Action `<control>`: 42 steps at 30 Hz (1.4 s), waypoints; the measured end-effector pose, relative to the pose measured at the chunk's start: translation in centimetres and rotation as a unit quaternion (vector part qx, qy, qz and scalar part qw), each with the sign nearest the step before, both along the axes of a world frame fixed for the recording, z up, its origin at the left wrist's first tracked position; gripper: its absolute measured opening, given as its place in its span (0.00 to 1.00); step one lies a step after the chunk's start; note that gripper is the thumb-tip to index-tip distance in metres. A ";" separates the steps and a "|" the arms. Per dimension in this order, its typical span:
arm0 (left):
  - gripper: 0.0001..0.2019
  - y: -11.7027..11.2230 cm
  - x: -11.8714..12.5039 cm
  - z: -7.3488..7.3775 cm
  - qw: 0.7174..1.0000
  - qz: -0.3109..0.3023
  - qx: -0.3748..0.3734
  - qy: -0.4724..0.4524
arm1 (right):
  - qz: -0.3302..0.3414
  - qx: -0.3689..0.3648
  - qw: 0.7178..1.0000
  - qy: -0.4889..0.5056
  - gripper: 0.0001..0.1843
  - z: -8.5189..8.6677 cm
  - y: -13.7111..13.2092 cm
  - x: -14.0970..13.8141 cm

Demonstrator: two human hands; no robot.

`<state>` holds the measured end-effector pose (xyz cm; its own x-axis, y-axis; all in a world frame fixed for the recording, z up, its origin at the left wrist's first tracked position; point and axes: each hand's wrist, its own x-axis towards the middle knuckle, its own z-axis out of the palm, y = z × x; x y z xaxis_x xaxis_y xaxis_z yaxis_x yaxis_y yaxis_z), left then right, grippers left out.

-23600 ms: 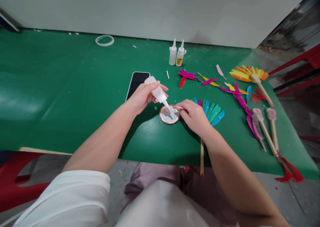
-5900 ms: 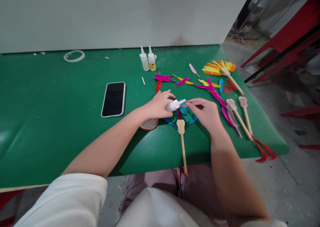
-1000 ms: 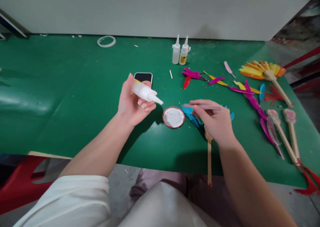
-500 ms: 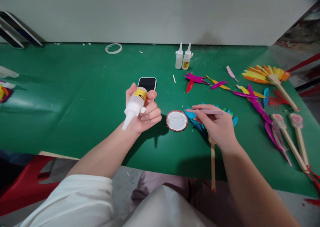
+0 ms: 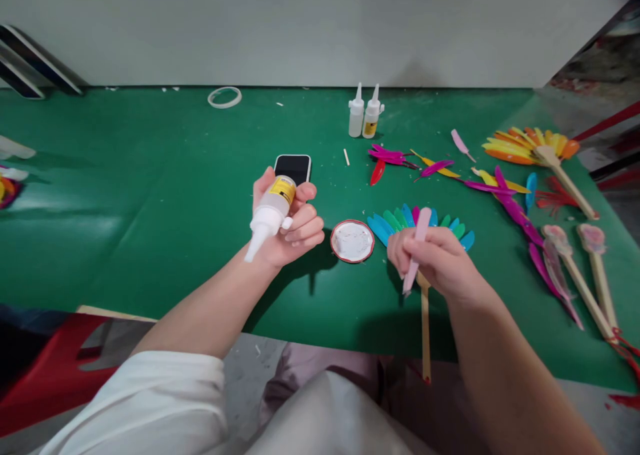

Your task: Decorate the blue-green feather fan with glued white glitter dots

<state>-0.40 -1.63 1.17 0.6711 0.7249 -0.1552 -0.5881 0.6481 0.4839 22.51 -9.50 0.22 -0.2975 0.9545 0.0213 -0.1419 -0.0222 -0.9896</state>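
Observation:
My left hand (image 5: 295,225) is closed around a glue bottle (image 5: 273,208) with a yellow label, its white nozzle tilted down toward my wrist. My right hand (image 5: 430,255) grips pink tweezers (image 5: 418,249), whose tips point down toward the table. Beneath and behind that hand lies a feather fan (image 5: 383,227) of blue and green feathers with one magenta among them. Its wooden handle (image 5: 425,335) sticks out past the table's front edge; my hand hides the fan's middle. Between my hands sits a round white lid (image 5: 353,241) with a red rim.
Two more glue bottles (image 5: 356,118) stand at the back. A phone (image 5: 293,168) lies behind my left hand. Loose magenta feathers (image 5: 389,155), a yellow-orange feather fan (image 5: 525,147) and two wooden sticks (image 5: 595,241) are on the right. A tape ring (image 5: 225,97) rests near the wall.
My right hand has turned, swinging the tweezers from lying level, tips left at the blue feathers, to steep with tips down. More of the fan's feathers show. My left hand stays nearly still.

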 end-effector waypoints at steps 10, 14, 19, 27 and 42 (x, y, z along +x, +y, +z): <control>0.32 -0.3 0.5 0.7 1.000 -0.005 -0.011 0.028 | -0.044 0.045 0.994 -0.094 0.18 0.2 0.1 -0.9; 0.34 -0.3 0.5 0.5 0.999 -0.003 -0.030 0.027 | 0.084 -0.048 0.983 -0.155 0.20 0.5 -0.2 -0.8; 0.34 -0.3 0.7 0.9 1.000 -0.019 -0.020 0.011 | 0.096 -0.090 0.980 -0.149 0.22 0.5 -0.3 -0.6; 0.31 -0.2 0.5 0.7 1.000 -0.008 -0.019 0.013 | -0.020 -0.041 0.985 -0.166 0.23 0.2 0.1 -0.5; 0.27 1.4 0.3 0.5 0.984 0.169 -0.051 0.028 | -0.208 -0.019 0.964 -0.165 0.14 -0.8 1.0 -0.3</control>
